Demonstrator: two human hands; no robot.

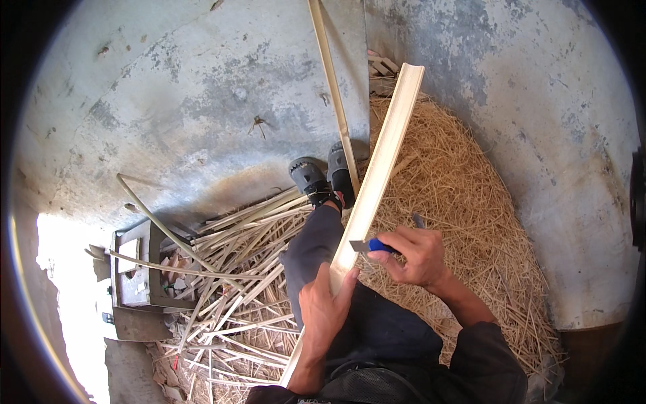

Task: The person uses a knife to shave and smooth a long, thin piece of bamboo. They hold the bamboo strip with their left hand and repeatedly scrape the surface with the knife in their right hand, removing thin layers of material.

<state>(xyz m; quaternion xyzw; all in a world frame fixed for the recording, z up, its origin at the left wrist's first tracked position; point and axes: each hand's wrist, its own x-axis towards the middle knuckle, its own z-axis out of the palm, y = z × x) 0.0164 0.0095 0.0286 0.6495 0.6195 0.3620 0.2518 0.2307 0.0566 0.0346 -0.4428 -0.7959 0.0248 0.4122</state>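
A long, pale strip of split bamboo (385,155) lies slantwise across my legs, its grooved far end pointing up and to the right. My left hand (321,304) is wrapped round its lower part, thumb on the right edge. In my right hand (418,256) is a blue utility knife (381,246). Its blade points left over the strip, just beyond my left hand; whether it touches the surface I cannot tell. The strip's near end passes behind my left wrist and shows again below it.
Cut strips (235,269) are heaped at the left, beside an open box (140,266) with broken pieces in it. A large pile of straw-like shavings (464,195) covers the right side. A narrow pole (333,87) leans on the far wall (202,87), near my dark shoes (309,176).
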